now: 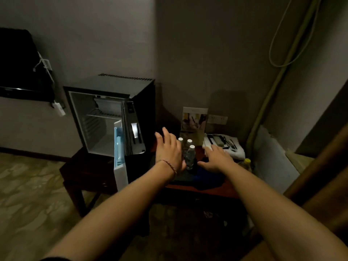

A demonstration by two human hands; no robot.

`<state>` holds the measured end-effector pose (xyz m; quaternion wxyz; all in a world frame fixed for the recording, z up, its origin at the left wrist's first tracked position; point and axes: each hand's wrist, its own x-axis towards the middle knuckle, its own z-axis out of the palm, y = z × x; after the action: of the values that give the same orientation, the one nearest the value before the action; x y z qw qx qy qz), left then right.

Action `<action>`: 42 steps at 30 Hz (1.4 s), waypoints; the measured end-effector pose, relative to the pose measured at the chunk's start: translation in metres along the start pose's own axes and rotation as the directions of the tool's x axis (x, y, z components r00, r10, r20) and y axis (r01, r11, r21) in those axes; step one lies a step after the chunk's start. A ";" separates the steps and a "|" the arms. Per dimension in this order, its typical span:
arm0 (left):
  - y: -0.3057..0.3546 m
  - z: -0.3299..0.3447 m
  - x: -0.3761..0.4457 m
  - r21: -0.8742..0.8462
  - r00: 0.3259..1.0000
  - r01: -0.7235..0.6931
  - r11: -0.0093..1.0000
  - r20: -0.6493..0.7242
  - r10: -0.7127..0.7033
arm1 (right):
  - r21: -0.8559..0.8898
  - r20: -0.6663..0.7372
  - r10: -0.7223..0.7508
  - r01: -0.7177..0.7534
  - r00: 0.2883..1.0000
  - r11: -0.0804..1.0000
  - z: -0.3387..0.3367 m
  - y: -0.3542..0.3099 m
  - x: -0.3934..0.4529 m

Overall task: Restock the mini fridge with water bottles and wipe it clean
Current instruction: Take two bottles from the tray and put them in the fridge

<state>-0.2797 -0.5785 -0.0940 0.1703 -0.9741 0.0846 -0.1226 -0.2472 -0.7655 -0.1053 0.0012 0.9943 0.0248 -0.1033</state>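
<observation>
A black mini fridge [113, 85] stands on a low dark stand, its door [120, 159] swung open toward me; the white inside looks bare. Three clear water bottles [189, 155] with white caps stand together on a dark wooden table [207, 190]. My left hand [169, 150] hovers open just left of the bottles, fingers spread. My right hand [216, 157] hovers open just right of them, palm down. Neither hand holds anything. A dark blue cloth [209, 178] lies on the table below my right hand.
A folded white towel with a black tray and remote [224, 145] lies at the table's back right. A leaflet [194, 119] leans on the wall behind the bottles. A yellow-capped bottle [246, 162] stands at the table's right edge. A dark television [17, 65] hangs at left.
</observation>
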 end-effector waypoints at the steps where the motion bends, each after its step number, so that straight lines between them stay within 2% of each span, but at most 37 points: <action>1: 0.011 0.010 0.006 -0.022 0.998 -0.024 0.999 0.049 0.025 | 0.000 0.005 0.001 -0.001 1.000 1.000 -0.001 0.004 0.006; 3: 0.028 0.032 0.023 -0.124 0.989 -0.008 0.992 0.148 0.026 | -0.019 0.012 0.010 -0.010 1.000 1.000 -0.005 0.011 0.022; 7: 0.043 0.070 0.054 -0.357 0.947 0.164 0.919 0.319 -0.045 | -0.003 0.028 0.024 -0.024 0.999 1.000 -0.009 0.021 0.057; 12: 0.048 0.104 0.096 -0.550 0.887 0.408 0.729 0.427 -0.174 | 0.041 0.063 0.012 -0.014 0.998 0.999 0.000 0.036 0.106; 15: 0.066 0.115 0.124 -0.594 0.869 0.471 0.652 0.442 -0.224 | 0.067 0.053 -0.032 0.028 0.998 0.997 0.004 0.047 0.140; 24: 0.087 0.180 0.208 -0.561 0.884 0.447 0.697 0.396 -0.248 | 0.096 0.056 -0.215 0.209 0.975 0.973 0.043 0.067 0.249; 28: 0.092 0.216 0.235 -0.559 0.892 0.398 0.727 0.420 -0.166 | 0.124 0.081 -0.299 0.288 0.951 0.949 0.072 0.063 0.286; 34: 0.093 0.256 0.266 -0.573 0.897 0.349 0.741 0.434 -0.086 | 0.141 0.135 -0.334 0.316 0.933 0.938 0.098 0.057 0.333; 38: 0.090 0.271 0.275 -0.651 0.915 0.326 0.685 0.398 -0.057 | 0.147 0.187 -0.363 0.339 0.913 0.929 0.113 0.053 0.351; 42: 0.092 0.273 0.280 -0.721 0.934 0.340 0.604 0.334 -0.127 | 0.199 0.132 -0.346 0.317 0.929 0.927 0.126 0.047 0.357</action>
<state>0.0493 -0.6367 -0.3167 -0.2683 -0.9627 -0.0225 0.0266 0.0782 -0.7964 -0.3023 -0.1009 0.9600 0.1834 -0.1857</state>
